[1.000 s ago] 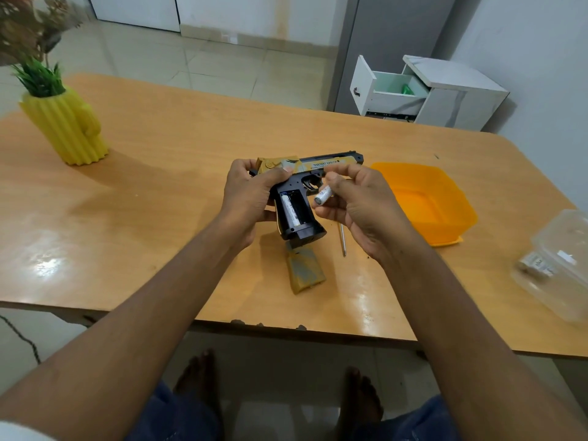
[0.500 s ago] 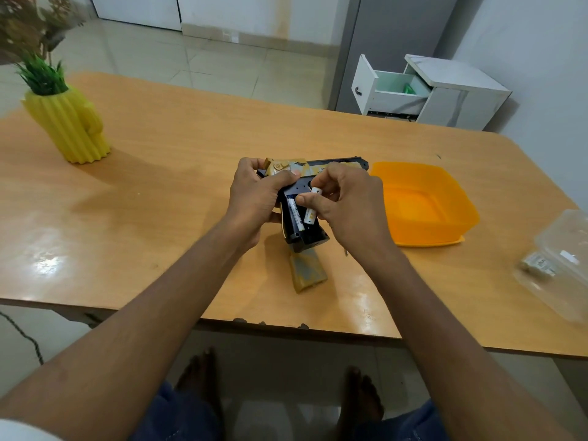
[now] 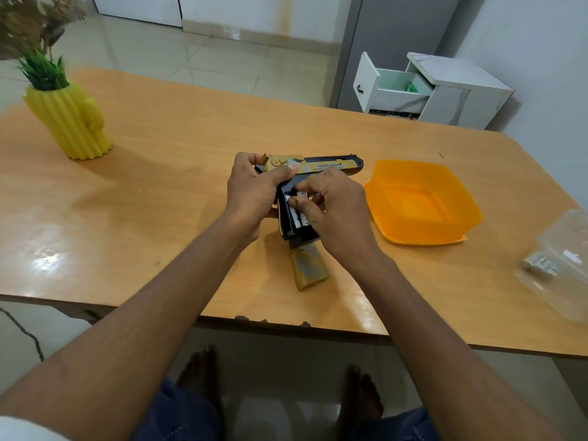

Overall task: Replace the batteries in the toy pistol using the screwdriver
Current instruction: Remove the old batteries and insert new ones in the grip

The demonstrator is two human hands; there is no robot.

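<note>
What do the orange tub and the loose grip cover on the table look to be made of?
Orange tub: apparently translucent plastic, since light glows through its thin walls, with a smooth finish. Grip cover: probably moulded plastic with a matte tan and grey camouflage finish like the toy pistol; no shine shows.

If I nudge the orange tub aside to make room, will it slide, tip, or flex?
The orange tub looks like thin, translucent plastic and holds nothing visible, so it is probably light and would slide easily on the glossy table. Its wide, low shape makes tipping unlikely. The thin walls may flex if pushed near the rim, so push low.
</note>
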